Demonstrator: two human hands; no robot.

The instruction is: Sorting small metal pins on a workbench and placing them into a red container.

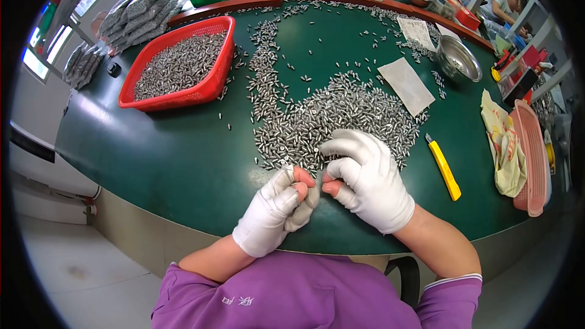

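A broad pile of small silvery metal pieces, like little pins or fittings point(341, 109), spreads over the green tabletop. At its near edge are both of my hands, in white gloves with bare thumb and index fingertips. My left hand point(277, 207) is closed, its thumb and index finger pinched together; whatever lies between them is too small to name. Just to its right, my right hand point(372, 180) curls over the front of the pile. Its bare thumb and index finger come together close to the left fingertips, and what they hold, if anything, is hidden.
A red basket point(144, 105) full of the metal pieces stands at left. On the right lie a yellow utility knife point(445, 170), a grey card point(407, 87), a steel bowl point(458, 60) and a pink basket point(529, 158). Filled plastic bags point(140, 15) are stacked at the far left.
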